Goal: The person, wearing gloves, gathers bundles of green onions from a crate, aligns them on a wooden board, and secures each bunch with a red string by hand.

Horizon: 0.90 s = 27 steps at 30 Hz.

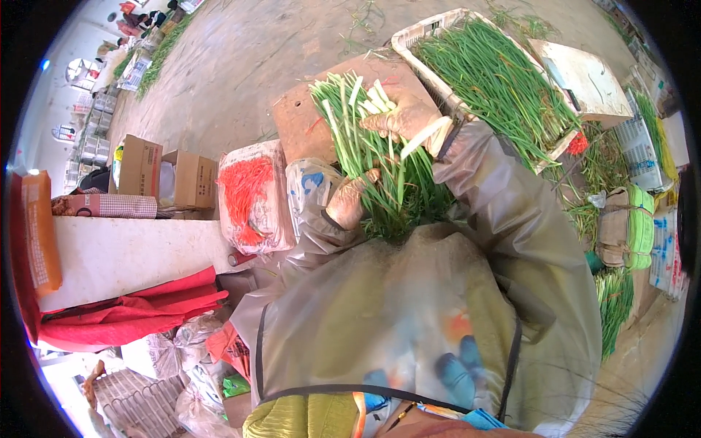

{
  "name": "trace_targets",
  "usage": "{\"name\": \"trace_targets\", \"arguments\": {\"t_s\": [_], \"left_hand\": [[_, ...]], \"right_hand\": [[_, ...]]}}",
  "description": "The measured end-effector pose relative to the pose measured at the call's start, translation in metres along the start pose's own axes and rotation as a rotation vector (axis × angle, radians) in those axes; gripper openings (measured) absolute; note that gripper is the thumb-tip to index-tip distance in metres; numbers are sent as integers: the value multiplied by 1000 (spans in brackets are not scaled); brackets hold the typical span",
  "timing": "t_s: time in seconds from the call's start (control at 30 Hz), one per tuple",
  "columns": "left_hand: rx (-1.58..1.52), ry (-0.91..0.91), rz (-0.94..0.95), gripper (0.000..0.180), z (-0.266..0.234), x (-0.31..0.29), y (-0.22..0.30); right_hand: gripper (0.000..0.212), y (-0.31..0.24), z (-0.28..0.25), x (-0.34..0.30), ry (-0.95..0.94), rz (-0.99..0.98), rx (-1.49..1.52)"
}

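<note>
Your L hand (349, 201) is wrapped round the chive bunch (343, 124) from its L side, approx. midway down, holding it. Your R hand (401, 117) lies over the pale stem ends w/ fingers pointing L; can't tell if it's gripping or just touching. Bunch is in front of your translucent smock (394, 306), over the near part of the brown board (290, 131), pale stems pointing away, dark leaf ends toward you.

Beyond your R arm: white plastic crate (437, 24) w/ loose chives (496, 80) piled in it, white box (599, 84) just beside. To your L: red ties (252, 190) atop a pale pkg. (280, 212), clear bag (310, 179) w/ blue print btwn pkg. & L hand. Farther L: open cardboard carton (139, 166), white tabletop (131, 248), red cloth (139, 310) along its near edge.
</note>
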<state>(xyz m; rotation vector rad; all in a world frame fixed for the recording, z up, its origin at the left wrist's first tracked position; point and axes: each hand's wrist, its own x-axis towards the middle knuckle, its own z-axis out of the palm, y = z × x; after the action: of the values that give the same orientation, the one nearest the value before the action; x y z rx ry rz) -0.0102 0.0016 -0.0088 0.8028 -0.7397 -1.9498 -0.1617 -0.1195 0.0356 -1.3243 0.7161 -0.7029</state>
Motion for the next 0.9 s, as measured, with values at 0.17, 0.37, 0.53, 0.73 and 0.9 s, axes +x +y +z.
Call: {"name": "trace_targets", "arguments": {"t_s": [0.17, 0.37, 0.53, 0.73, 0.9], "left_hand": [[-56, 127, 209, 33, 3, 5, 6], [-122, 250, 257, 19, -12, 13, 2], [-95, 251, 208, 20, -14, 13, 0], [11, 249, 211, 26, -6, 14, 2], [25, 249, 172, 24, -14, 11, 3]], "right_hand": [[30, 18, 4, -4, 110, -100, -373], [14, -11, -13, -27, 48, 100, 94], [26, 7, -45, -29, 316, -13, -150], [25, -2, -1, -29, 239, -60, -70], [40, 1, -19, -24, 554, -106, -166]]}}
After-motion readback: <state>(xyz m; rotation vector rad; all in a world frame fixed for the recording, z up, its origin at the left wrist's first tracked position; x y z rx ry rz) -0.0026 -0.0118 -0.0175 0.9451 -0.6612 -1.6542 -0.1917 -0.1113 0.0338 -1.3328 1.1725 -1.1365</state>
